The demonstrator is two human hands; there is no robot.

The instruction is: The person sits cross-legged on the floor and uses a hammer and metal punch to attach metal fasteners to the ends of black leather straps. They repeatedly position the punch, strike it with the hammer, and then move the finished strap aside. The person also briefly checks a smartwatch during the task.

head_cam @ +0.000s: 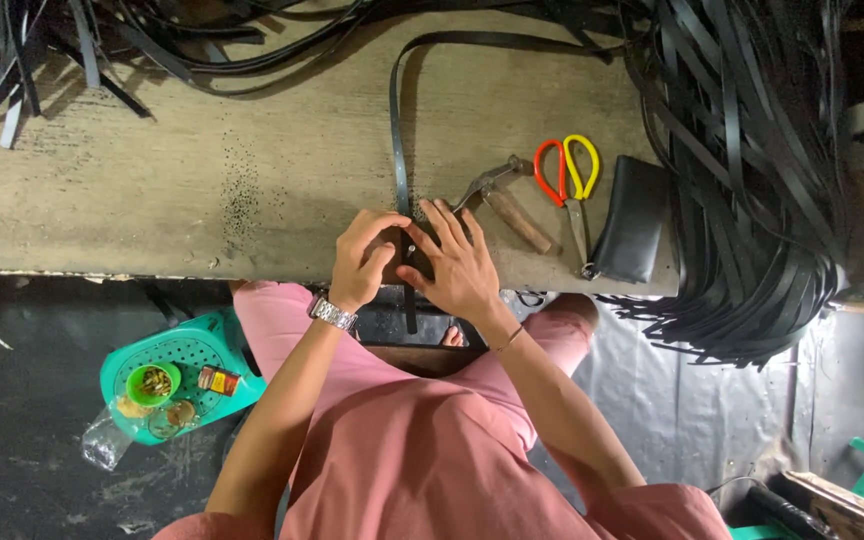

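Note:
A long black strap (398,130) lies across the wooden workbench (202,170) and hangs over its near edge. My left hand (364,255), with a metal wristwatch, and my right hand (457,262) both pinch the strap at the bench's near edge, fingers curled around it. The strap's end dangles below between my knees. Just right of my right hand lies a wooden-handled plier-like tool (504,200).
Scissors (570,180) with red and yellow handles and a black pouch (634,220) lie to the right. Heaps of black straps (752,170) cover the bench's right side and far edge. A green stool (187,375) with small cups stands on the floor at left.

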